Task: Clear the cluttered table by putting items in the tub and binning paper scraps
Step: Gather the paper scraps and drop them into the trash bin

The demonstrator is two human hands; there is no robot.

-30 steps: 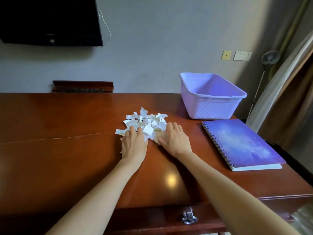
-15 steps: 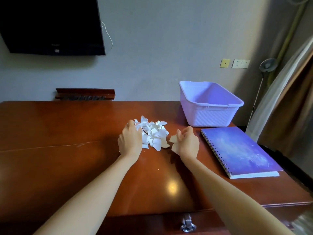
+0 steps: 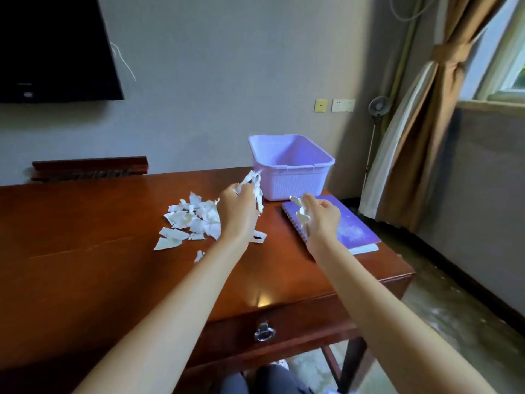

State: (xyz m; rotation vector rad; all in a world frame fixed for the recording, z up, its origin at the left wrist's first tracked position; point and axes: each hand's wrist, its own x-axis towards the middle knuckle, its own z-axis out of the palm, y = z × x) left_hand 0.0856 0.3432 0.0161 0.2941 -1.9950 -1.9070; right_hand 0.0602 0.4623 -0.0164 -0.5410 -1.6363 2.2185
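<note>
Head: paper scraps (image 3: 193, 220), wooden table (image 3: 85, 265), grey wall (image 3: 227, 81)

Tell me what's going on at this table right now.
A person is clearing a brown wooden table. Their left hand grips a bunch of torn white paper scraps above the tabletop, and their right hand holds a smaller wad over a purple spiral-bound notebook. A loose pile of scraps lies on the table beside the left hand. The lilac plastic tub stands at the far edge with nothing visible inside, and the notebook lies flat in front of it.
</note>
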